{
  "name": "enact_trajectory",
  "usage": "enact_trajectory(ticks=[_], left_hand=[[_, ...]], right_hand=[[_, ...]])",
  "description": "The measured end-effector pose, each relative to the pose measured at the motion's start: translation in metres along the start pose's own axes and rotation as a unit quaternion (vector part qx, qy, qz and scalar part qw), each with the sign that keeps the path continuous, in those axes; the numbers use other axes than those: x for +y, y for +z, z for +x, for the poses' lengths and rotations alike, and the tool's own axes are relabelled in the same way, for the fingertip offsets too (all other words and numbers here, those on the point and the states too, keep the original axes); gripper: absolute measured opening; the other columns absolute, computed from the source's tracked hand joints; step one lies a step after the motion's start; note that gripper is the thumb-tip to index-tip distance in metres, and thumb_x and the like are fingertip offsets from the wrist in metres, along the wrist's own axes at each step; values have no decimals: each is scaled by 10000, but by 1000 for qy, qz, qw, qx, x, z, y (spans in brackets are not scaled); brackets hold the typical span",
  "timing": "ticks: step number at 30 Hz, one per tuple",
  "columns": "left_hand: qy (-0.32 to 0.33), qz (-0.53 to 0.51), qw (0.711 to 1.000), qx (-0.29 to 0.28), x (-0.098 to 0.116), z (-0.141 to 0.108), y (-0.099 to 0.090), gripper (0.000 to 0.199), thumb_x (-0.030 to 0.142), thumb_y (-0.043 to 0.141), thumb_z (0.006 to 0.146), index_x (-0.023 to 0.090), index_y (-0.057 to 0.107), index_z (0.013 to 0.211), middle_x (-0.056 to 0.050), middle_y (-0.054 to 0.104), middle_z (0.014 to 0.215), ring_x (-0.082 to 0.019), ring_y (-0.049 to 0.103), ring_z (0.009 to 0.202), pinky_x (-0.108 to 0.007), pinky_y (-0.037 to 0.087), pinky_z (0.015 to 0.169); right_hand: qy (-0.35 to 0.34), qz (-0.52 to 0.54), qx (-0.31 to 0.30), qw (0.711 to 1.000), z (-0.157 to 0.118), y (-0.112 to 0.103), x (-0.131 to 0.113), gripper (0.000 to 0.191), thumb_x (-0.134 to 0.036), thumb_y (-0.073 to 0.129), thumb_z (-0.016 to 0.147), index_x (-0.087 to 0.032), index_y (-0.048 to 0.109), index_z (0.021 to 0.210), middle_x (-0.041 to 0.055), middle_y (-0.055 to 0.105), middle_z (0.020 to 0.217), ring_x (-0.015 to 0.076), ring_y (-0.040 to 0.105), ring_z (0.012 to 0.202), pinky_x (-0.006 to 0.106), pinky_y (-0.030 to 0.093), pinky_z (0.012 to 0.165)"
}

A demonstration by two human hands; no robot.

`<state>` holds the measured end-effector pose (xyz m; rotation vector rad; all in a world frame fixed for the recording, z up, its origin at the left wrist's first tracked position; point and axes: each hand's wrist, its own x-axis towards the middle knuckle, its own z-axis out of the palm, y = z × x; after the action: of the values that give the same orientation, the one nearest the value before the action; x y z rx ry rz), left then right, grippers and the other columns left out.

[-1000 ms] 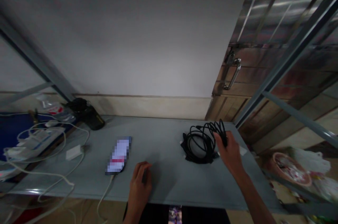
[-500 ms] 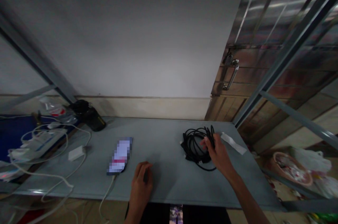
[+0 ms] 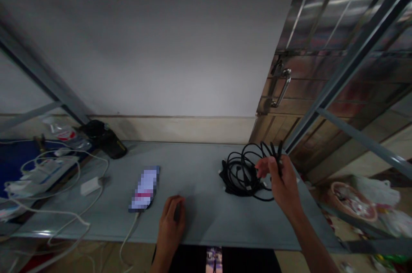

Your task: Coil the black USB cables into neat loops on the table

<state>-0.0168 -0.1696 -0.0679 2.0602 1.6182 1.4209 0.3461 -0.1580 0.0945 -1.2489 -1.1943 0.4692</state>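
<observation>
A bundle of coiled black cables (image 3: 240, 178) lies on the right part of the grey tabletop. My right hand (image 3: 283, 183) is closed around part of these cables at the bundle's right side, holding several strands up off the table. The remaining loops rest on the surface, with plug ends showing among them. On the table near the front edge, my left hand (image 3: 173, 219) rests with its fingers curled in; a dark gap shows between thumb and fingers. To its left lies a phone (image 3: 144, 189) with a lit, blurred screen and a white cable (image 3: 130, 232) at its lower end.
A white charger (image 3: 90, 186), a power strip (image 3: 53, 172) with tangled white cords, a plastic bottle (image 3: 69, 133) and a black case-like object (image 3: 107, 140) are on the left. Metal frame posts (image 3: 334, 75) flank the table (image 3: 193, 161). A basket (image 3: 352, 202) stands lower right.
My right hand has moved right and up, drawing black strands away from the coil and stretching its loops. A white strip beside it is now mostly covered. My left hand stays in place.
</observation>
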Motion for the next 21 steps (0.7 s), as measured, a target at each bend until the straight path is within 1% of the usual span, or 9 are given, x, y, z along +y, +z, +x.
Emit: enact_trajectory(ticks=[3, 6, 9, 12, 15, 17, 19, 21], left_hand=[[1, -2, 1000, -7, 3, 1, 0, 132, 341, 640, 1105, 264, 747, 1115, -68, 783, 1093, -243, 812, 1000, -381, 662, 926], [-3, -1, 1000, -13, 4, 2, 0, 139, 377, 660, 1101, 268, 747, 1103, -63, 783, 1086, -247, 810, 994, -383, 666, 923], [-4, -2, 1000, -19, 4, 2, -1, 154, 394, 657, 1105, 268, 746, 1110, -63, 782, 1084, -251, 808, 995, -388, 666, 924], [0, -1, 1000, -21, 3, 1, -1, 158, 399, 656, 1108, 268, 742, 1125, -63, 781, 1091, -254, 808, 1008, -395, 662, 933], [-6, 0, 1000, -23, 2, 0, 0, 163, 404, 654, 1111, 267, 742, 1129, -61, 781, 1095, -257, 808, 1019, -398, 659, 942], [-9, 1, 1000, -24, 1, 0, 1, 173, 412, 652, 1112, 264, 740, 1126, -61, 782, 1095, -257, 808, 1019, -400, 658, 945], [-9, 0, 1000, -26, 0, -1, 1, 188, 424, 651, 1111, 259, 739, 1129, -66, 782, 1099, -261, 807, 1023, -408, 660, 947], [-8, 0, 1000, -26, -1, -1, 2, 210, 442, 649, 1111, 254, 738, 1135, -71, 781, 1099, -266, 806, 1024, -420, 662, 948]], right_hand=[[10, -6, -12, 1000, -1, 1, 3, 398, -637, 505, 1170, -268, 586, 1046, 89, 835, 1012, 189, 703, 695, 345, 596, 658], [32, -22, -50, 998, -5, 4, 16, 418, -655, 523, 1155, -261, 638, 1075, 117, 853, 1145, 217, 770, 808, 355, 630, 703], [51, -36, -76, 995, -10, 7, 28, 426, -670, 540, 1140, -274, 691, 1184, 130, 851, 1248, 287, 823, 1014, 419, 675, 825], [50, -57, -66, 995, -11, 4, 32, 457, -684, 523, 1139, -282, 712, 1244, 141, 846, 1286, 330, 813, 1158, 492, 676, 974], [44, -52, -46, 997, -8, -1, 27, 451, -686, 531, 1134, -279, 698, 1235, 162, 843, 1298, 349, 808, 1193, 535, 670, 1026], [41, -30, -48, 998, -5, -5, 19, 420, -667, 539, 1138, -279, 675, 1224, 171, 836, 1320, 349, 811, 1197, 549, 674, 1031], [32, -16, -54, 998, -2, -8, 9, 391, -645, 541, 1146, -279, 662, 1211, 169, 833, 1332, 337, 817, 1185, 546, 670, 1042], [15, -13, -50, 999, 1, -11, -5, 370, -630, 540, 1152, -280, 656, 1187, 153, 845, 1299, 315, 830, 1120, 512, 673, 1013]])
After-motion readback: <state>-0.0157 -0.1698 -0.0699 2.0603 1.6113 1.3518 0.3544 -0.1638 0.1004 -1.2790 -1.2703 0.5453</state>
